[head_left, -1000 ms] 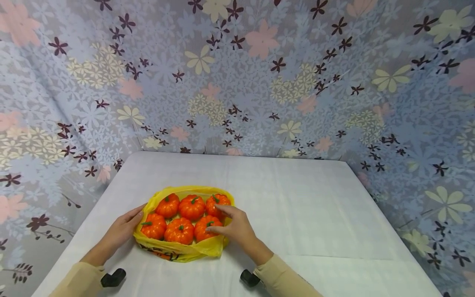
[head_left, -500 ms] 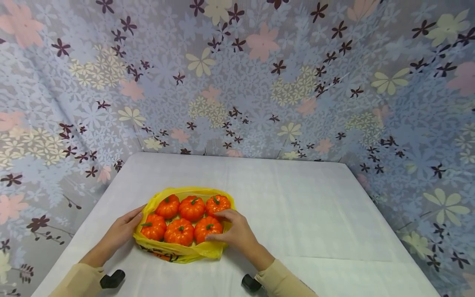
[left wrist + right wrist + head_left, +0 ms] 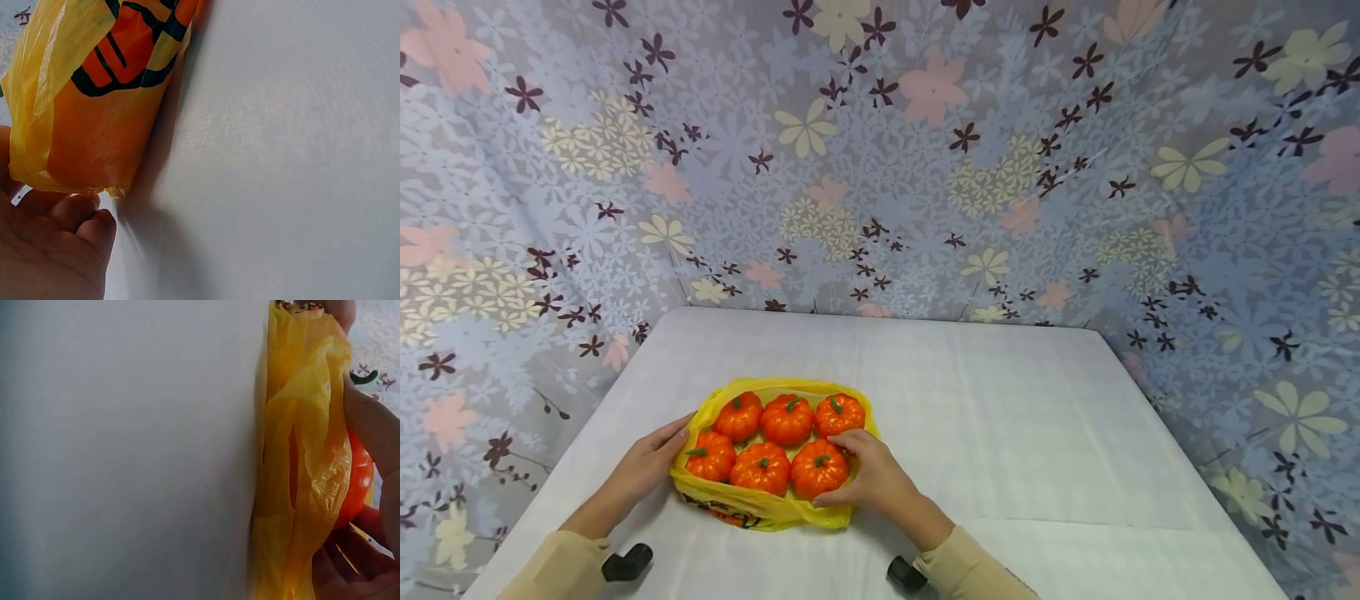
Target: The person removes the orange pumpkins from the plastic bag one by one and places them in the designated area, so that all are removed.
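A yellow plastic bag (image 3: 775, 512) lies opened out on the white table, with several small orange pumpkins (image 3: 762, 468) with green stems in two rows inside it. My left hand (image 3: 638, 471) rests along the bag's left side, its fingertips at the plastic. In the left wrist view its fingers (image 3: 75, 212) bend loosely beside the bag's lower edge. My right hand (image 3: 880, 483) holds the front right pumpkin (image 3: 818, 471), thumb at its near side and fingers at its far side. The right wrist view shows this pumpkin (image 3: 356, 481) partly behind the yellow plastic.
The white table (image 3: 1037, 433) extends to the right and behind the bag. A floral curtain (image 3: 880, 167) surrounds it at the back and sides. Black wrist mounts (image 3: 628, 563) show by both beige sleeves (image 3: 973, 567).
My right hand has moved slightly down and closer round the front right pumpkin, which has shifted a little left. The bag's right edge has moved slightly too. My left hand stays in place.
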The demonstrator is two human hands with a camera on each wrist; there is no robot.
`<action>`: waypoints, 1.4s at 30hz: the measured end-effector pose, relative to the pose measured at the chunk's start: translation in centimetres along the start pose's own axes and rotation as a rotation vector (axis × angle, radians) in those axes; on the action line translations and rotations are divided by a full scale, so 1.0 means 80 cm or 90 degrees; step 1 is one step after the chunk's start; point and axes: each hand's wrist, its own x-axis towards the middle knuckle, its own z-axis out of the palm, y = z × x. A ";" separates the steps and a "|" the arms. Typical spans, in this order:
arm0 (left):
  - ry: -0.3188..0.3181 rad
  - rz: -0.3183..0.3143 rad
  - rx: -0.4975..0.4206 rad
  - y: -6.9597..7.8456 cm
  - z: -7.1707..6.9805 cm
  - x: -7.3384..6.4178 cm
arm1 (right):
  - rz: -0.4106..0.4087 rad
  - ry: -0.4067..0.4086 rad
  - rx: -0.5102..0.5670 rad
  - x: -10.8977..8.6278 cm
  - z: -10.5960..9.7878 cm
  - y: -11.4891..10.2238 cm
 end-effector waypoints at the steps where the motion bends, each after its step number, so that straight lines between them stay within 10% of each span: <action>1: 0.000 -0.001 0.001 0.001 0.000 0.000 | 0.002 0.000 0.001 0.000 0.000 0.000; 27: -0.014 0.019 0.017 0.005 -0.001 0.001 | -0.013 0.044 0.050 0.008 -0.045 -0.041; 42: -0.010 0.024 0.014 0.002 -0.003 -0.001 | 0.060 0.133 0.074 0.009 -0.095 -0.010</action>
